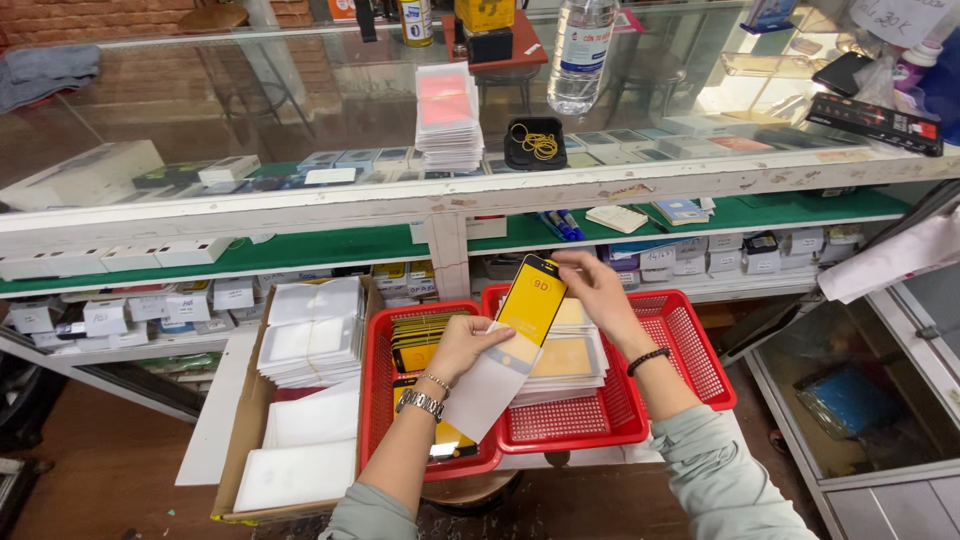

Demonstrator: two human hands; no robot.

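At nine o'clock in the head view, a cardboard box (245,440) of stacked white sleeves (312,345) is seen beside two red baskets. The left basket (378,400) holds yellow-and-black packets; the right basket (690,350) holds a stack of pale packets (575,365).

The left hand (462,345), at the centre of the frame, is closed around the upper edge of a white sleeve (487,395), thumb on top and fingers curled beneath. The right hand (597,290), at one o'clock from it, is pinched shut on the top edge of the screen protector card (533,298), which is held above the baskets, tilted, with its lower end at the mouth of the sleeve.

Possible faults, as judged: the card could catch on the sleeve's lip and bend, because the sleeve is gripped on one side only and its mouth may not be fully open; a slack pinch could let the card drop into the baskets.

The card is shown as a slim rectangle, yellow-faced with a black border and a small notch at the top edge, glossy and apparently stiff.
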